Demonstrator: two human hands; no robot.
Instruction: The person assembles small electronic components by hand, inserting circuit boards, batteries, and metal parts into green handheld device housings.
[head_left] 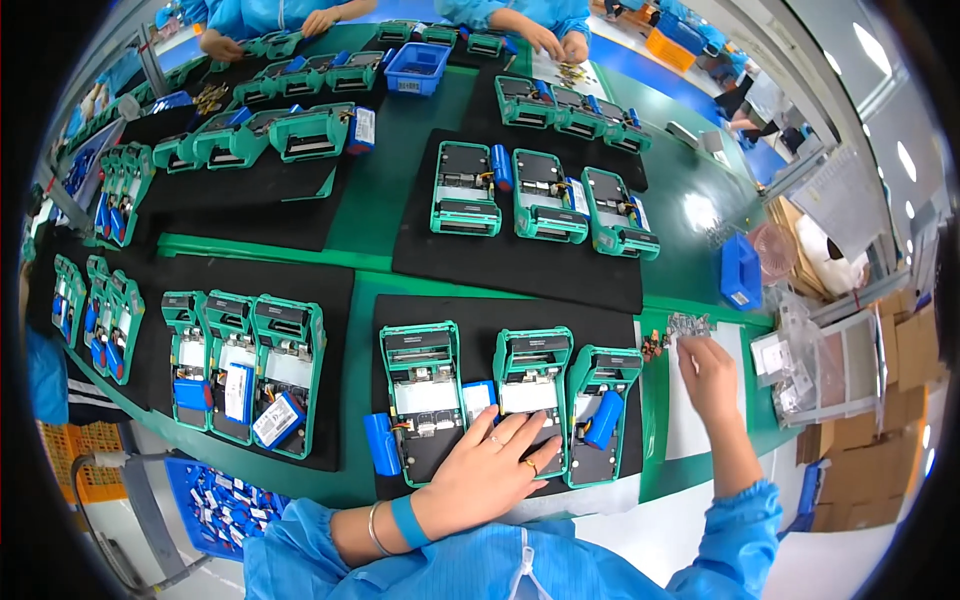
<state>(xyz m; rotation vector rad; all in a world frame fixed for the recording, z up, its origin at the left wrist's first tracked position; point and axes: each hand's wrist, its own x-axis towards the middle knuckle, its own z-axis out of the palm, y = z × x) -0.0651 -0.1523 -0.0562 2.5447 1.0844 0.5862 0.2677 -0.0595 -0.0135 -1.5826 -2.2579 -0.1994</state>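
My left hand (488, 466) lies flat with fingers spread over the lower part of the middle green-framed device (533, 362), covering part of it. A white-labelled blue battery pack (479, 399) sits just beyond its fingertips. To the left, another green-framed device (420, 370) has a blue battery pack (381, 444) beside it on wires. The right-hand device (606, 385) carries a blue battery pack (604, 419) inside its frame. My right hand (706, 372) is over a white sheet (690, 430), fingers drawn together at small metal parts (688, 324); whatever they pinch is hidden.
Black mats (420, 262) on the green table hold several similar devices. A blue bin (741, 270) stands right, near small copper-coloured parts (652, 346). Another blue bin (416, 68) is at the back. A crate of battery packs (225, 505) stands lower left. Co-workers' hands (545, 40) work across the table.
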